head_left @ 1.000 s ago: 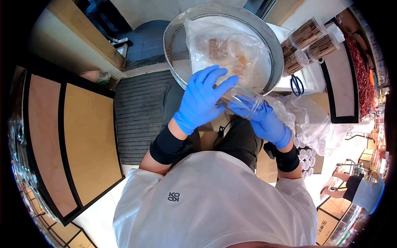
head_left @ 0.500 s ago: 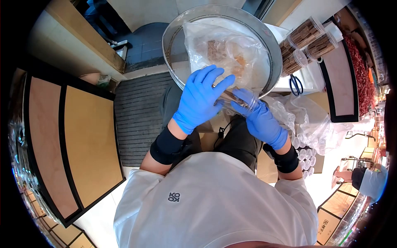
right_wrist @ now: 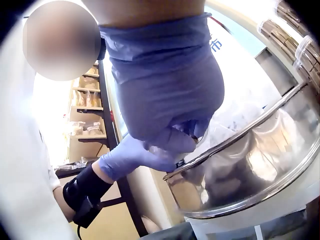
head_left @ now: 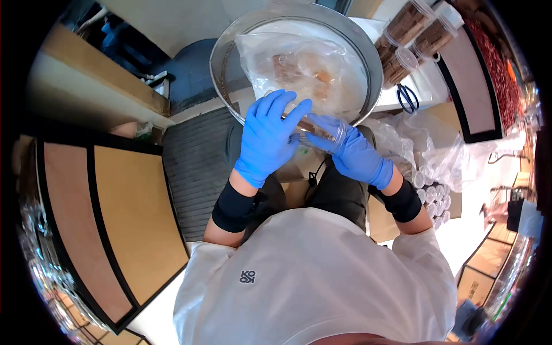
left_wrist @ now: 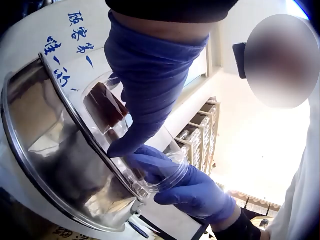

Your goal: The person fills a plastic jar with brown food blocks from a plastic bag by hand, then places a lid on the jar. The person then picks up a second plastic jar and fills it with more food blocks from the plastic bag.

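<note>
Blue-gloved, my left hand grips a clear plastic jar around its body, fingers over the top and thumb below. The jar lies tilted on its side, and dark brown flat pieces show through its wall. My right hand, also gloved, is at the open mouth, its straight fingers reaching inside past the rim. Their tips are partly hidden by my left hand. Just beyond both hands is a large round metal-rimmed sieve holding a clear plastic bag with brown bits in it.
Filled jars of brown pieces stand at the back right, near dark-handled scissors. Crumpled plastic and several small clear containers lie right of my legs. A wooden-panelled cabinet stands at left.
The head view has shifted and turned a little. My right fingers have shifted within the jar's mouth while my left hand keeps its grip. A passer-by has moved toward the right edge.
</note>
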`<state>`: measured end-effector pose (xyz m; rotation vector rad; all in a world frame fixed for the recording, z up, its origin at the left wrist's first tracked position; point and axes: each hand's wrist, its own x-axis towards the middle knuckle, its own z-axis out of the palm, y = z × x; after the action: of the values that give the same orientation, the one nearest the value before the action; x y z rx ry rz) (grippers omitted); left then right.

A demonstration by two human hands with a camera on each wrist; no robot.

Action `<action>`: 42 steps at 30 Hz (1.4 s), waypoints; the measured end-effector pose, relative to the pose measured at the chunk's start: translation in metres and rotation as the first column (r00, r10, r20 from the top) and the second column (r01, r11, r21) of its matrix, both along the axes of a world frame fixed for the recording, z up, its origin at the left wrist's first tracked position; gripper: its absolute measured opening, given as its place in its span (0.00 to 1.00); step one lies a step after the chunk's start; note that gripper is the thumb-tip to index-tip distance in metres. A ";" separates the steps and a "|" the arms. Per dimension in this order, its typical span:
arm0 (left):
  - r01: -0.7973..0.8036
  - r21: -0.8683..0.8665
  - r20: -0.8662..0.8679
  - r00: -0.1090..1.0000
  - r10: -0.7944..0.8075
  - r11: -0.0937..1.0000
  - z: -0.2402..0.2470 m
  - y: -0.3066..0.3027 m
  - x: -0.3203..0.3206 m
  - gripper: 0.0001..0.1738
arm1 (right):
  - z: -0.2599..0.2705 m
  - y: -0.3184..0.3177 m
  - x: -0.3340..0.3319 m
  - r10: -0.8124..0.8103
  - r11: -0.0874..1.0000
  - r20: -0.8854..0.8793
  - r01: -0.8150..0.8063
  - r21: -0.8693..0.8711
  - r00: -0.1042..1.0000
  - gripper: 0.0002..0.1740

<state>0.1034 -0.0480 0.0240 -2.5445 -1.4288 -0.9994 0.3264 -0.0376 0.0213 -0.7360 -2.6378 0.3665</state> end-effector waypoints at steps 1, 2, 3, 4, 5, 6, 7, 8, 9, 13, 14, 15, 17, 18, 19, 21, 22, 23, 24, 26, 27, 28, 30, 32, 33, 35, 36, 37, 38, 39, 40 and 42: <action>-0.006 0.001 0.012 1.000 0.006 1.000 0.001 0.000 0.000 0.40 | -0.001 -0.002 0.000 -0.018 1.000 -0.016 0.018 -0.013 1.000 0.39; -0.012 0.000 0.025 1.000 0.012 1.000 0.002 0.000 0.001 0.39 | -0.001 -0.003 -0.001 -0.035 0.999 -0.032 0.034 -0.027 0.999 0.38; 0.010 -0.008 0.012 1.000 -0.009 1.000 0.000 0.002 0.001 0.39 | 0.000 -0.005 -0.002 -0.057 0.998 -0.044 0.056 -0.036 0.997 0.38; -0.001 0.013 0.007 1.000 0.001 1.000 -0.002 0.005 0.001 0.40 | 0.001 -0.007 -0.003 -0.094 0.994 -0.080 0.088 -0.068 0.992 0.37; -0.012 0.033 0.004 1.000 0.012 0.999 -0.004 0.007 0.000 0.40 | 0.000 -0.008 -0.004 -0.130 0.988 -0.114 0.119 -0.102 0.985 0.36; 0.007 0.025 -0.007 1.000 -0.007 1.000 -0.003 0.007 0.000 0.40 | -0.004 -0.006 -0.004 -0.114 0.991 -0.126 0.105 -0.080 0.985 0.35; 0.007 0.000 -0.012 1.000 -0.007 1.000 0.000 0.007 0.000 0.41 | -0.007 -0.006 -0.004 -0.134 0.988 -0.135 0.122 -0.090 0.982 0.35; 0.005 -0.024 -0.017 1.000 -0.006 1.000 0.002 0.008 -0.001 0.41 | -0.009 -0.006 -0.003 -0.114 0.992 -0.117 0.106 -0.074 0.987 0.35; 0.021 -0.029 -0.025 0.999 -0.021 0.999 0.003 0.009 -0.001 0.41 | -0.010 -0.005 -0.002 -0.093 0.995 -0.097 0.088 -0.056 0.991 0.35; 0.066 -0.083 0.024 0.998 -0.064 0.994 0.007 0.009 -0.003 0.43 | 0.001 -0.011 0.002 -0.095 0.991 -0.100 0.085 -0.100 0.990 0.40; 0.072 -0.103 0.049 0.997 -0.067 0.992 0.008 0.008 -0.004 0.44 | 0.003 -0.011 0.002 -0.103 0.990 -0.104 0.092 -0.103 0.989 0.40; 0.078 -0.105 0.046 0.996 -0.073 0.991 0.010 0.008 -0.004 0.44 | 0.004 -0.011 0.003 -0.089 0.989 -0.171 0.067 -0.129 0.981 0.40; 0.085 -0.117 0.073 0.994 -0.077 0.990 0.012 0.007 -0.006 0.44 | 0.006 -0.013 0.006 -0.078 0.987 -0.241 0.041 -0.156 0.967 0.40; 0.085 -0.118 0.071 0.994 -0.077 0.989 0.011 0.006 -0.007 0.44 | 0.008 -0.016 0.009 -0.139 0.976 -0.214 0.097 -0.195 0.967 0.39; 0.088 -0.100 0.110 0.991 -0.077 0.991 0.010 0.006 -0.007 0.44 | 0.008 -0.018 0.012 -0.196 0.961 -0.185 0.152 -0.230 0.963 0.38; 0.086 -0.081 0.146 0.987 -0.073 0.993 0.011 0.004 -0.010 0.44 | 0.008 -0.026 0.019 -0.263 0.956 -0.167 0.233 -0.181 0.950 0.37; 0.072 -0.063 0.140 0.988 -0.063 0.995 0.013 0.004 -0.011 0.45 | 0.008 -0.029 0.021 -0.331 0.941 -0.152 0.313 -0.130 0.931 0.36; 0.060 -0.046 0.134 0.990 -0.053 0.997 0.014 0.003 -0.011 0.45 | 0.009 -0.029 0.022 -0.328 0.942 -0.154 0.310 -0.129 0.932 0.36; 0.057 -0.045 0.132 0.990 -0.051 0.997 0.014 0.002 -0.011 0.45 | 0.010 -0.030 0.022 -0.303 0.941 -0.180 0.265 -0.211 0.936 0.35; 0.042 -0.025 0.122 0.992 -0.039 0.999 0.014 0.000 -0.009 0.45 | 0.015 -0.031 0.022 -0.281 0.933 -0.207 0.216 -0.290 0.937 0.35; 0.043 -0.025 0.121 0.992 -0.039 0.999 0.014 -0.001 -0.008 0.45 | 0.020 -0.032 0.022 -0.259 0.929 -0.127 0.211 -0.305 0.958 0.38; 0.040 -0.020 0.127 0.991 -0.037 0.999 0.015 -0.002 -0.008 0.45 | 0.024 -0.032 0.022 -0.233 0.925 -0.045 0.207 -0.319 0.971 0.42; 0.035 -0.010 0.134 0.990 -0.033 0.999 0.016 -0.002 -0.006 0.44 | 0.029 -0.035 0.024 -0.190 0.898 -0.061 0.149 -0.415 0.980 0.45; 0.056 -0.024 0.098 0.994 -0.053 0.998 0.018 -0.005 -0.005 0.44 | 0.033 -0.033 0.025 -0.150 0.857 -0.082 0.088 -0.509 0.985 0.48; 0.056 -0.024 0.097 0.994 -0.054 0.998 0.018 -0.006 -0.003 0.44 | 0.035 -0.027 0.026 -0.090 0.826 -0.047 0.048 -0.562 0.995 0.50; 0.095 -0.005 0.062 0.994 -0.095 0.995 0.018 -0.008 0.003 0.43 | 0.037 -0.021 0.027 -0.031 0.788 -0.017 0.014 -0.615 0.999 0.52; 0.115 -0.012 0.071 0.991 -0.114 0.993 0.017 -0.009 0.005 0.43 | 0.038 -0.018 0.028 -0.013 0.790 -0.033 -0.010 -0.614 0.999 0.52; 0.116 -0.010 0.070 0.991 -0.115 0.993 0.016 -0.009 0.007 0.43 | 0.039 -0.016 0.029 0.005 0.790 -0.049 -0.034 -0.612 0.999 0.52; 0.103 -0.016 0.079 0.992 -0.102 0.995 0.015 -0.010 0.007 0.42 | 0.040 -0.015 0.031 0.005 0.792 -0.050 -0.035 -0.610 0.999 0.52; 0.091 -0.023 0.088 0.992 -0.088 0.996 0.015 -0.011 0.007 0.42 | 0.043 -0.014 0.035 -0.006 0.745 0.003 0.007 -0.667 1.000 0.52; 0.090 -0.021 0.087 0.992 -0.088 0.996 0.015 -0.011 0.006 0.42 | 0.046 -0.014 0.040 -0.013 0.693 0.057 0.050 -0.719 0.998 0.53; 0.072 -0.041 0.091 0.993 -0.068 0.997 0.016 -0.011 0.004 0.42 | 0.056 -0.013 0.047 -0.018 0.610 0.073 0.069 -0.790 0.997 0.52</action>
<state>0.1074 -0.0593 0.0401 -2.6294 -1.4070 -1.1190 0.3730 -0.0504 0.0770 -1.0609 -2.4127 1.5980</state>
